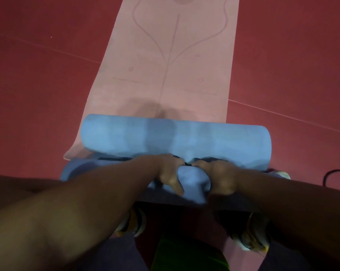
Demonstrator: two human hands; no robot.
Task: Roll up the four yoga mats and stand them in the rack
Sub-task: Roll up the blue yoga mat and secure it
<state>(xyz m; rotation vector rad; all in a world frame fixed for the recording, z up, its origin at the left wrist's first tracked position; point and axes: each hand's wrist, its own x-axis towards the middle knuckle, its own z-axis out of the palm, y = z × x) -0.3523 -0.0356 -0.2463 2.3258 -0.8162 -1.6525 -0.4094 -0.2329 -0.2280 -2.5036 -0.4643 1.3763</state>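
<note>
Head camera view, looking down: a person crouches over a blue yoga mat (175,139), partly rolled, its long axis running crosswise, left to right, directly beyond the fingers. The left hand (170,173) and right hand (217,176) meet at the roll's middle, equally near it, fingers curled and digging into the seam where the roll meets the flat tail of the mat nearer the body; something dark, perhaps a strap, shows at the fingertips, though blur hides what it is. Beyond the roll, a pink mat (165,65) lies flat on the red floor (38,75), stretching lengthwise away from the hands. Faint alignment lines mark the pink surface; no brand or readable writing shows. No rack is in view.
</note>
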